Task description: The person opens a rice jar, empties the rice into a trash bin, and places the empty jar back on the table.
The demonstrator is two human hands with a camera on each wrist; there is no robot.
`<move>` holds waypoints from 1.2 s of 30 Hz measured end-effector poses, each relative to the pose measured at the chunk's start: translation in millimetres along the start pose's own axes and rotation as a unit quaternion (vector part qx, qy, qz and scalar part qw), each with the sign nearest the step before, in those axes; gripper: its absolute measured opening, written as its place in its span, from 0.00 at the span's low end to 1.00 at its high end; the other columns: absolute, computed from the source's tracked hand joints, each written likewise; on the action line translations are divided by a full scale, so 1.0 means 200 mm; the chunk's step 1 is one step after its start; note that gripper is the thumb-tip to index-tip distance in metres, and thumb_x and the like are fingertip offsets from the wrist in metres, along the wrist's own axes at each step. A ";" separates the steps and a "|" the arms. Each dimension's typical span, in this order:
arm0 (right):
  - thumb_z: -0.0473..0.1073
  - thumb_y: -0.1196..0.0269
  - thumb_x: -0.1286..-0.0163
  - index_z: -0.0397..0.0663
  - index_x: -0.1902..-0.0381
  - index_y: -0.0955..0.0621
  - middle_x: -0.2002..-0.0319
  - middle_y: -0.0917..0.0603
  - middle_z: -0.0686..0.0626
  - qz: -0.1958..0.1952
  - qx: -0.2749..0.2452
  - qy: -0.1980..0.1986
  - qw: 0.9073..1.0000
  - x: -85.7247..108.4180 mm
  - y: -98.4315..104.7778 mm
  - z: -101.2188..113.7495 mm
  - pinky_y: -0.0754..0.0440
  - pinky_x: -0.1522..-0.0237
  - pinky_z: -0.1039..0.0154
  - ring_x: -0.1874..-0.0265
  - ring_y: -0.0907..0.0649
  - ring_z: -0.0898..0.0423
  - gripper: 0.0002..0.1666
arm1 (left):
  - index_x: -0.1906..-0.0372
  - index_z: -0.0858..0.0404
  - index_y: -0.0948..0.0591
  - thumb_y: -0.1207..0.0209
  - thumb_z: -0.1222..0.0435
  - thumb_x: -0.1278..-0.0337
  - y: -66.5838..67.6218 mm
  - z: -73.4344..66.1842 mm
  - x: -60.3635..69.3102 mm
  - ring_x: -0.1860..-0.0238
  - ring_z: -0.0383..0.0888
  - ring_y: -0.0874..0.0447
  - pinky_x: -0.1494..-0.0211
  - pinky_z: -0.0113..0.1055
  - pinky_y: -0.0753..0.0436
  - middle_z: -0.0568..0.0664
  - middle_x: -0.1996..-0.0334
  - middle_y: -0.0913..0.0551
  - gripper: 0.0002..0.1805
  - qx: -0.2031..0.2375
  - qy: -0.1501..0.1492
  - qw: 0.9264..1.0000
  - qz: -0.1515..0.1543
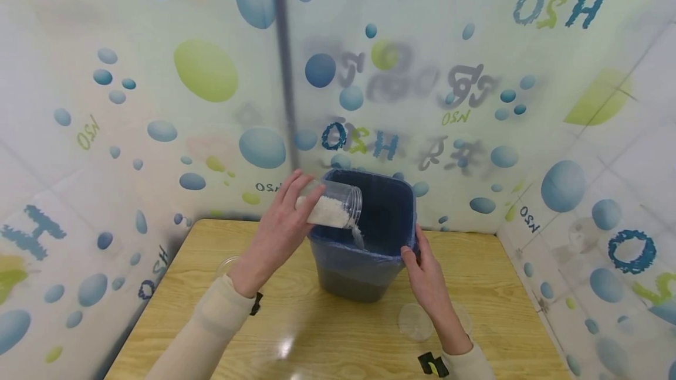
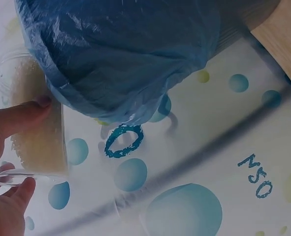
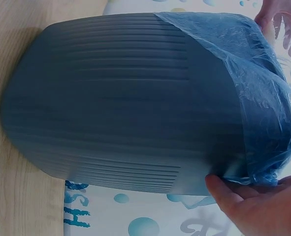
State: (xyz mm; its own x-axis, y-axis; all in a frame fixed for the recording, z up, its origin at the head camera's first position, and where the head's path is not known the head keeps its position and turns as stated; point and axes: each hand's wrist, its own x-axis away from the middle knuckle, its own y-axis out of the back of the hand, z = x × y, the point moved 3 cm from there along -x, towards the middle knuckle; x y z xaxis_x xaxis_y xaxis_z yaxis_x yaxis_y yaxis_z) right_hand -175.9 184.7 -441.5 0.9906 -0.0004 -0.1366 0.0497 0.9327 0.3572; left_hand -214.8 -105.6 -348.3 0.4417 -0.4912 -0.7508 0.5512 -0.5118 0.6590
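Observation:
My left hand (image 1: 285, 219) grips a clear plastic jar (image 2: 39, 128) of white grains, tipped on its side with its mouth over a trash bin. White grains (image 1: 357, 236) spill from the mouth into the bin. The dark grey bin (image 3: 115, 103) stands on the table, with a blue plastic bag (image 2: 125, 54) lining it and folded over its rim. My right hand (image 1: 426, 274) holds the bin's right rim, thumb on one side and fingers on the other, over the bag. The bottom inside the bin is dark and hard to see.
A clear round lid (image 1: 415, 322) lies on the wooden table (image 1: 317, 345) near my right wrist. Another clear round item (image 1: 228, 265) is partly hidden by my left forearm. Curtains (image 1: 211, 133) printed with bubbles stand close behind the table.

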 end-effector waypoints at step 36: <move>0.48 0.51 0.15 0.47 0.16 0.52 0.18 0.48 0.39 0.003 -0.009 0.000 1.000 0.01 0.00 0.00 0.38 0.27 0.39 0.22 0.41 0.38 0.39 | 0.27 0.59 0.27 0.31 0.79 0.44 -0.01 -0.06 -0.04 0.25 0.64 0.39 0.33 0.58 0.24 0.64 0.27 0.34 0.39 -0.048 -0.051 0.994 0.089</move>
State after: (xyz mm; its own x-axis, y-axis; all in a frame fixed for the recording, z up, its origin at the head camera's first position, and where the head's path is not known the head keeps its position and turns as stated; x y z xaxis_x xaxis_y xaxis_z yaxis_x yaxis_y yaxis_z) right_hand -173.8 184.1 -441.7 0.9908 0.0057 -0.1354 0.0412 0.9391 0.3412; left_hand -211.1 -92.5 -344.4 0.4669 -0.6390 -0.6113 0.5379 -0.3434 0.7699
